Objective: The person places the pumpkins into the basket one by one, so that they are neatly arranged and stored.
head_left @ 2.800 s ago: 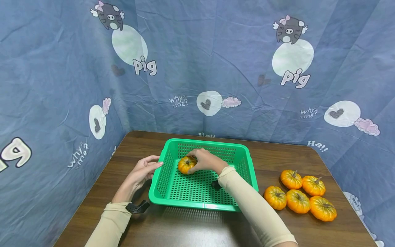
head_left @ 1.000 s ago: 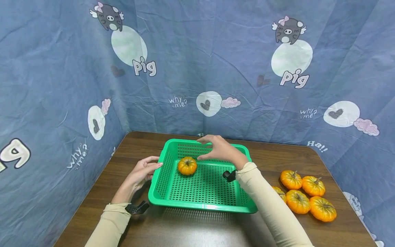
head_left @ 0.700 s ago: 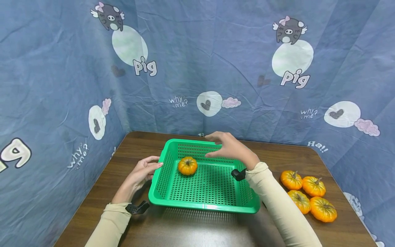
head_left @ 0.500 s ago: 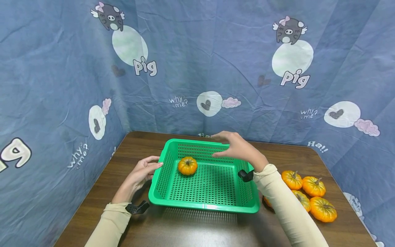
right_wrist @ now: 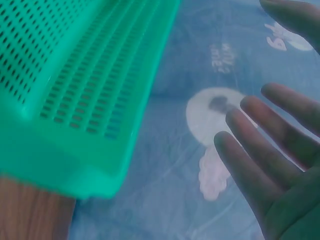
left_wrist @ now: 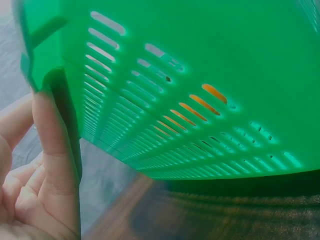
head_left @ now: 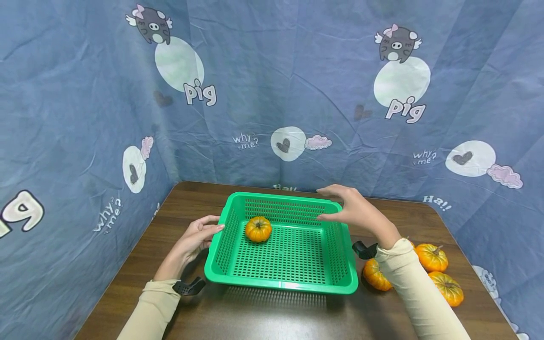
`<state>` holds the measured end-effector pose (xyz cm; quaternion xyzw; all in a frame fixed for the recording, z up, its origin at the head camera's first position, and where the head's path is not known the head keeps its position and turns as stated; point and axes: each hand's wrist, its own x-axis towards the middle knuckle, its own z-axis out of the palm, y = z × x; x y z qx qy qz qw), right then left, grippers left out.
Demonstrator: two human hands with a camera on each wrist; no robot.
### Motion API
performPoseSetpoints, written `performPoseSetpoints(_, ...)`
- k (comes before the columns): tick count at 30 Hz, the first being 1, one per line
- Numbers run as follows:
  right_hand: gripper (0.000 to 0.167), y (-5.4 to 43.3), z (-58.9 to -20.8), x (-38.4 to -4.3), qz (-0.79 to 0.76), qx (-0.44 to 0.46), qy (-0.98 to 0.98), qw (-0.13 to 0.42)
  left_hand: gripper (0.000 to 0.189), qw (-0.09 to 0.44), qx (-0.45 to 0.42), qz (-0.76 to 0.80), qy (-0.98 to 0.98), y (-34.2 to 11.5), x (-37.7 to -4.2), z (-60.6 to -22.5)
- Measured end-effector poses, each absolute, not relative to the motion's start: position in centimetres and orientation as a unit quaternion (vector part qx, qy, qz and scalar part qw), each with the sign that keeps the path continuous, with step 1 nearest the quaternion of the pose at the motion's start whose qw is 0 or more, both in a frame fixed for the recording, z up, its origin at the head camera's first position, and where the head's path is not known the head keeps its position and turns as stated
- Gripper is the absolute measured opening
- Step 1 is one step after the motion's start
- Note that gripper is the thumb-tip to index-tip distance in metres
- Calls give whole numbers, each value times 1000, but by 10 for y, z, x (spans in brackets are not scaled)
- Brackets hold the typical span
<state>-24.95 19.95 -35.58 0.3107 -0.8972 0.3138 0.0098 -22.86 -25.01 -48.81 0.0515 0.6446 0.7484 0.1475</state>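
A green plastic basket [head_left: 280,286] with slotted sides stands on the table. One small orange pumpkin [head_left: 258,229] sits inside it, toward the left; orange shows through the slots in the left wrist view. My left hand [head_left: 197,236] holds the basket's left rim, thumb at the edge and other fingers along the outside. In the left wrist view that hand [left_wrist: 50,150] has a finger up under the rim's lip. My right hand [head_left: 357,210] hovers above the basket's far right corner, holding nothing. Its fingers [right_wrist: 250,165] are spread and relaxed in the right wrist view.
Several more pumpkins [head_left: 431,257] lie on the wooden table [head_left: 272,316] to the right of the basket, partly hidden behind my right sleeve [head_left: 418,285]. A blue printed cloth [head_left: 323,94] hangs along the table's back and sides.
My right hand has let go of the pumpkin in the basket, risen and moved right, across to the basket's right rim. The left hand and basket have stayed in place.
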Motion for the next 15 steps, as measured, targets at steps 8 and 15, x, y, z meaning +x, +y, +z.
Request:
performPoseSetpoints(8,70,236,-362,-237,284,271,-919,36,34,151,47,746,647,-249,-230,-488)
performPoseSetpoints(15,67,264,-373,-228,281,245,-927,48,35,154,48,747,645,-251,-230,-489)
